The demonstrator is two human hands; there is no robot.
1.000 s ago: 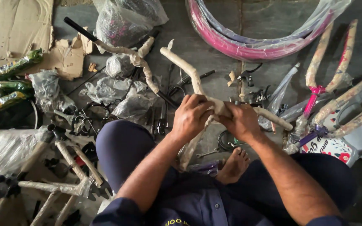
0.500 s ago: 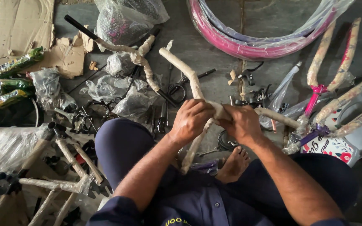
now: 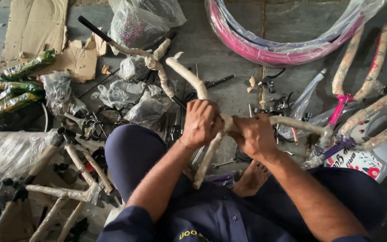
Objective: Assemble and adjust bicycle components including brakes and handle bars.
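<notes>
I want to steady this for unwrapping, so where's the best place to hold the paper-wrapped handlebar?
Probably at the middle bend of the handlebar, from above, where the left hand and right hand already clasp it. The curved ends stick out both ways, so the centre balances it.

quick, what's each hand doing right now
Left hand: closed on the paper-wrapped handlebar, near its middle.
Right hand: closed on the same handlebar, beside the left.
</notes>
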